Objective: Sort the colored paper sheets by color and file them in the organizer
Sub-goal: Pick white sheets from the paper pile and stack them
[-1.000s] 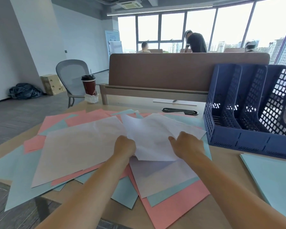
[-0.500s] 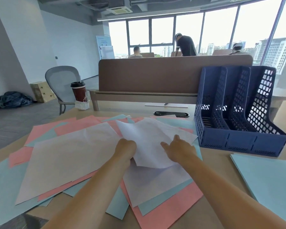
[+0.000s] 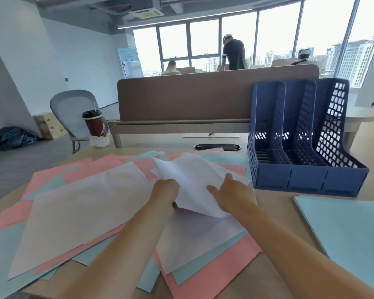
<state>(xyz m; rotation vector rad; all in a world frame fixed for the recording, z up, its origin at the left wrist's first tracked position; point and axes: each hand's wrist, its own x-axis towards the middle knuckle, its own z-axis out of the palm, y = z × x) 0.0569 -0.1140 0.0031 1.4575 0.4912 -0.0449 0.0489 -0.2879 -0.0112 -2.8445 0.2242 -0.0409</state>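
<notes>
A messy spread of pink, light blue and white paper sheets (image 3: 89,169) covers the wooden desk in front of me. My left hand (image 3: 165,192) pinches the near left edge of a white sheet (image 3: 192,180) that curls up off the pile. On that same sheet's right side rests my right hand (image 3: 229,192), fingers spread. Another white sheet (image 3: 80,210) lies flat to the left, and a third (image 3: 199,236) lies under the raised one. The dark blue mesh organizer (image 3: 300,180) with three upright slots stands at the right; its slots look empty.
A stack of light blue sheets (image 3: 350,229) lies at the right front. A red paper cup (image 3: 94,124) stands at the desk's far left, a brown divider panel (image 3: 203,98) behind. A grey chair (image 3: 71,108) and people by the windows are beyond.
The white sheet has lifted and curled higher between my hands. My right hand has opened its fingers on it. The camera has tilted up a little.
</notes>
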